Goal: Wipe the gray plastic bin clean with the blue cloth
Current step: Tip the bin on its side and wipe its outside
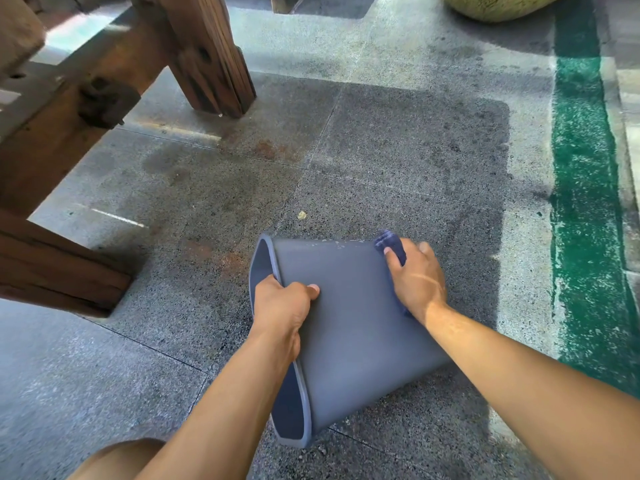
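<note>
I am outdoors, or under some open shelter, on what looks like a patio or yard rather than in a room. Under me lies a speckled stone-chip floor (381, 140) cut into big slabs, stained with rust-brown and damp patches, with sunlight falling across it. A worn green painted stripe (585, 188) runs along my right. Heavy weathered timber legs (207, 53) of a bench or table (I cannot tell which) stand at my left, and a mossy rounded stone pot (495, 5) sits ahead.
</note>
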The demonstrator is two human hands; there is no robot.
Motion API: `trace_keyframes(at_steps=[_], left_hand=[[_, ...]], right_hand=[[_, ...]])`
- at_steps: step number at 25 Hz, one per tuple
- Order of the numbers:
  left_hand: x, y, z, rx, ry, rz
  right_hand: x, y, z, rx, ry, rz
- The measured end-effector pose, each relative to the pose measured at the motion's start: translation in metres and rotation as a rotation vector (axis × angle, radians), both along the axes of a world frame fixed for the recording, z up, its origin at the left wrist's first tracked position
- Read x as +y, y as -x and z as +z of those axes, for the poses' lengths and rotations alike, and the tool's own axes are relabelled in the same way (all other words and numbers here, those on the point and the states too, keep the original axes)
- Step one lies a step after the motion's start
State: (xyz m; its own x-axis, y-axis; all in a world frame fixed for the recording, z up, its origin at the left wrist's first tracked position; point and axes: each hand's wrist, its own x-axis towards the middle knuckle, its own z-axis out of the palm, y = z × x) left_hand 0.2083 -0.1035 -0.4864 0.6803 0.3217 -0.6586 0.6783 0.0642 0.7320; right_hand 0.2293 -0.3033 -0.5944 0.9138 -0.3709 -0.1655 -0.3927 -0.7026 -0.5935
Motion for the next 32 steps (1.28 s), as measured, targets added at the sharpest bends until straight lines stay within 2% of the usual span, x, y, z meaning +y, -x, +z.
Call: trace_keyframes(at_steps=[14, 19, 25, 28, 32], left_hand=[[0.000, 0.001, -0.003, -0.024, 0.019, 0.022], [0.000, 0.005, 0.000, -0.025, 0.016, 0.018], [0.003, 0.006, 0.006, -0.015, 0.010, 0.010], [0.000, 0.004, 0.009, -0.015, 0.033, -0.007], [-0.003, 0.001, 0.011, -0.010, 0.074, -0.037]], right_hand=[[-0.050, -0.027, -0.039, 0.038, -0.004, -0.111], [-0.066, -0.025, -0.043, 0.217, -0.081, -0.158], [-0.081, 0.008, -0.055, 0.398, 0.004, -0.184], [-0.083, 0.021, -0.051, 0.373, 0.060, -0.242], [-0.082, 0.015, -0.028, 0.240, 0.067, -0.268]])
